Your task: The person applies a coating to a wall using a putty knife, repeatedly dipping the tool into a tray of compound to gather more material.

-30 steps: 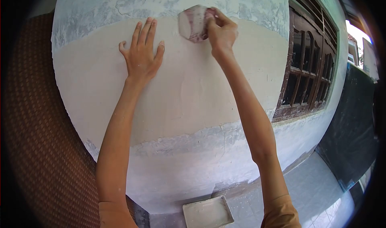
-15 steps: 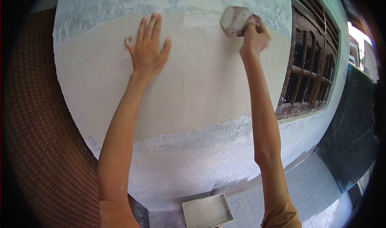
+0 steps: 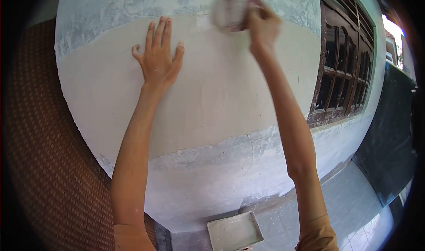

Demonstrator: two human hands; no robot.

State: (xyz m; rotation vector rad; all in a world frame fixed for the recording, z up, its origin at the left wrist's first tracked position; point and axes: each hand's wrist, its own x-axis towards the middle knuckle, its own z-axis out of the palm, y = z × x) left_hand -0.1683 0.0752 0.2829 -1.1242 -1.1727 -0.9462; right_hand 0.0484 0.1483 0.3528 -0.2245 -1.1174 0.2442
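My left hand [image 3: 158, 58] lies flat against the wall [image 3: 199, 105], fingers spread, with nothing in it. Up near the top of the wall, my right hand [image 3: 264, 26] is closed on the handle end of a broad, flat smoothing tool [image 3: 230, 11], smeared with pale paste and blurred by motion. The tool is at the boundary between the smooth beige coat and the rougher blue-white surface above. Another rough edge of the coat runs across the wall lower down.
A rectangular tray [image 3: 235, 231] of pale paste stands on the tiled floor [image 3: 279, 220] below. A brown shuttered window [image 3: 341, 69] is at the right, with a dark panel [image 3: 385, 136] beyond it. Brown woven matting [image 3: 53, 149] runs down the left.
My right hand has moved left and slightly up with the tool. My left hand stays on the wall. The view has shifted slightly.
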